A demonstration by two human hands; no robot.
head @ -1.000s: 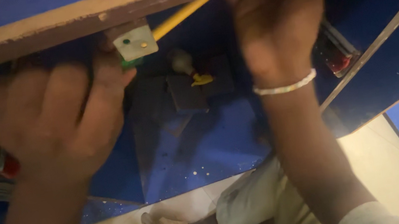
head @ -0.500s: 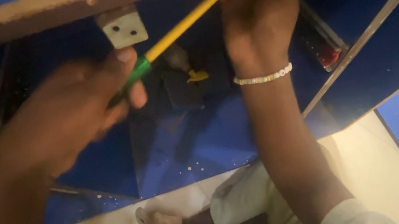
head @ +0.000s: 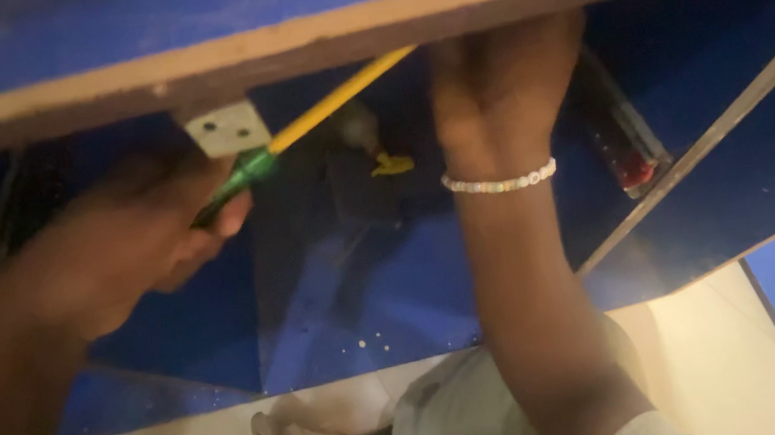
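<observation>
Screwdriver (head: pixel 295 137) with green and yellow handle at centre left, gripped in curled left hand (head: pixel 134 248), angled up under wooden board edge (head: pixel 362 34), right hand (head: pixel 501 90) raised, fingers pressed against board, beaded bracelet (head: pixel 499 179) on wrist

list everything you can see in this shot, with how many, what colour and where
Screwdriver: one, green handle with a yellow shaft, held in the left hand, shaft running up under the board edge.
Board edge: one, raw brown edge on a blue panel, across the top.
Metal bracket: one, pale, with holes, hanging below the board edge at left.
Blue panels: several, dark blue, forming the cabinet inside.
Drawer slide: one, dark metal, red near its lower end, right of centre.
Bracelet: one, white beads, on the right wrist.
Left hand: blurred, gripping the screwdriver.
Right hand: reaching up under the board edge.
</observation>
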